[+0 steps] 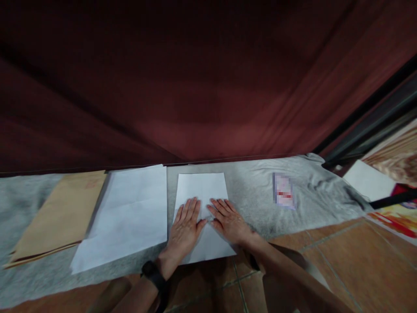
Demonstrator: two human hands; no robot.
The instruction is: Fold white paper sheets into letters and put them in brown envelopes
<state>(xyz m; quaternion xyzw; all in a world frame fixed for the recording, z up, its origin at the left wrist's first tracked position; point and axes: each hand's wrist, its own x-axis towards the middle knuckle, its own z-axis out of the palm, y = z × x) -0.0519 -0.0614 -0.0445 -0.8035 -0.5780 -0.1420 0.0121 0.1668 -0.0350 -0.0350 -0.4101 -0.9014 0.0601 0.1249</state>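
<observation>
A white sheet of paper (201, 184) lies in front of me on a grey cloth, its near edge reaching past the cloth's border. My left hand (186, 224) presses flat on its left half, fingers spread and pointing away from me. On the right half rests my right hand (230, 221), likewise flat with fingers apart. The two thumbs nearly meet at the middle of the sheet. To the left is a stack of larger white paper (133, 213), and beyond it several brown paper envelopes (61, 213) lie piled.
The grey cloth (250, 182) spreads over a tiled floor (345, 256). On its right lies a small pixelated card or packet (284, 191). A dark red curtain (208, 95) hangs behind. Dark bars (365, 117), a white sheet (369, 180) and colourful printed material (397, 221) are at the far right.
</observation>
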